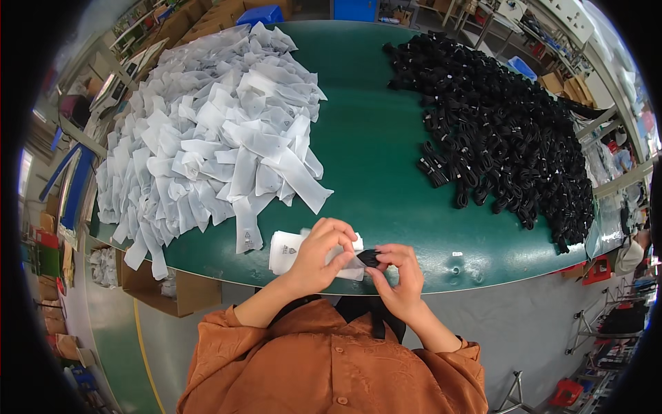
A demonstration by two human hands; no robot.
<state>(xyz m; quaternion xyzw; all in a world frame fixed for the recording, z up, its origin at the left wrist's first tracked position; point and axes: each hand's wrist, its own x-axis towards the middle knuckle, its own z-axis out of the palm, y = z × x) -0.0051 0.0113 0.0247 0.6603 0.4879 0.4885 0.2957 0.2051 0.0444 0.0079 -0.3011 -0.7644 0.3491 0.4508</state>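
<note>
Close to the table's near edge, my left hand (323, 255) pinches a translucent plastic bag (350, 270) by its mouth. My right hand (400, 277) grips a small coiled black cable (369, 258), whose left end is at the bag's opening; how far it sits inside is hard to make out. Under and beside my left hand lies a stack of flat white bags (283, 252). A big heap of frosted bags (207, 138) covers the table's left side. Bundled black cables (496, 131) form a large pile on the right.
The green table (358, 124) has a curved-looking near edge. A small white label (456, 254) lies on it right of my hand. Below its left edge stands an open cardboard box (181, 293). A blue bin (261, 15) is beyond the far left, and metal racks stand at the right.
</note>
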